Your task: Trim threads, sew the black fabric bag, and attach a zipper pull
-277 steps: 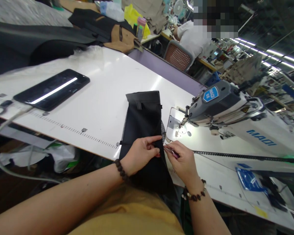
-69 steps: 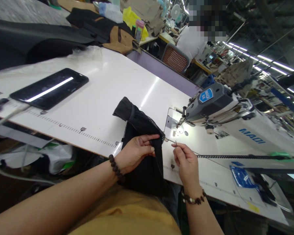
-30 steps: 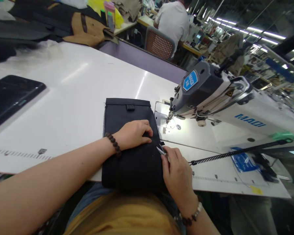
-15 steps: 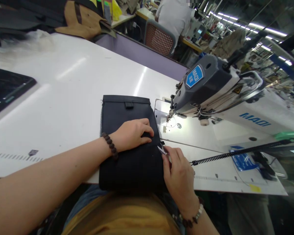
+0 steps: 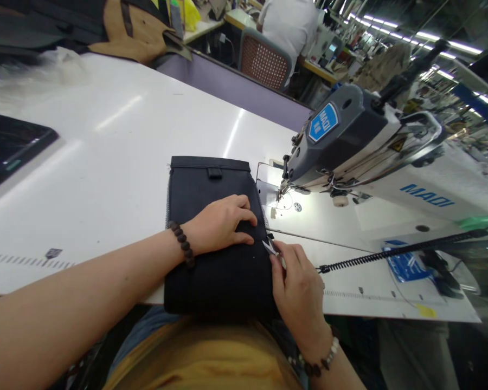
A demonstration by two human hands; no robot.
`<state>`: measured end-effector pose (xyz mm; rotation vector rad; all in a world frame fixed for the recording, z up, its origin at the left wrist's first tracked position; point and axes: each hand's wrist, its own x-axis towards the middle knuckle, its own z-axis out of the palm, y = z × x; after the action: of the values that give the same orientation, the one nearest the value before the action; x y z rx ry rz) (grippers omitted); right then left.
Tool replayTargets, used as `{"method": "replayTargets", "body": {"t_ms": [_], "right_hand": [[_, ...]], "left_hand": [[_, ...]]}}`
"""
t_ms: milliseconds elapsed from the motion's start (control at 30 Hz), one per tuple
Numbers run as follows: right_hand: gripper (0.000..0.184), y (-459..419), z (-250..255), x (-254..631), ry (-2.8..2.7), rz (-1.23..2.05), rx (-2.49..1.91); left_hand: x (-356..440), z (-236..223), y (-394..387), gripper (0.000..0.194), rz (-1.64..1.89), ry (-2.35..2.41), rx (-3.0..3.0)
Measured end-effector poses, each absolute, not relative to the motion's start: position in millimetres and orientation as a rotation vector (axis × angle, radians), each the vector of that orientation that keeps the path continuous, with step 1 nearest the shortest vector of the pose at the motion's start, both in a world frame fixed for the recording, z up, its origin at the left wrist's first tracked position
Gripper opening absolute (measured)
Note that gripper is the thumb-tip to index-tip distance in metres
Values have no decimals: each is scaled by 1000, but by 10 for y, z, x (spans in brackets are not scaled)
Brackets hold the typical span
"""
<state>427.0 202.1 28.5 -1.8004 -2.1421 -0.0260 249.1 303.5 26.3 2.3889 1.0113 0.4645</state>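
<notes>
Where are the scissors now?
In the head view, right of centre: the scissors are in the right hand, at the right edge of the black piece.

The person's bare left forearm [image 5: 93, 279] slants in from the lower left; the left hand [image 5: 222, 225] lies palm down, fingers [image 5: 250, 215] bent, thumb [image 5: 244, 238] slightly apart from them. The right forearm [image 5: 338, 375] rises from the lower right, the right hand [image 5: 299, 281] curled in a grip, thumb and forefinger [image 5: 283, 251] pointing toward the left, both hands near but apart.
</notes>
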Motion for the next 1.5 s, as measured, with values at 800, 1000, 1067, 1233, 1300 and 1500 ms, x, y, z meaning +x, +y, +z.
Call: {"method": "replayTargets", "body": {"t_ms": [800,1000,1067,1233,1300,1500], "right_hand": [[24,2127,316,4315,-1576,458,-1790],[25,2127,288,4353,-1682,503,-1808],[26,2117,276,4369,-1711,483,-1832],[29,2165,307,4396,-1749,454,-1892],[25,2206,325,4375,-1753,482,-1903],[14,2321,323,4261,-1877,561,-1809]], "left_hand": [[2511,271,3042,32,408,983,2439],[2498,259,3033,33,421,976,2449],[2494,257,3037,32,422,978,2447],[2495,270,3044,29,400,984,2442],[2498,274,3043,28,402,983,2440],[2500,270,3038,25,424,988,2440]]}}
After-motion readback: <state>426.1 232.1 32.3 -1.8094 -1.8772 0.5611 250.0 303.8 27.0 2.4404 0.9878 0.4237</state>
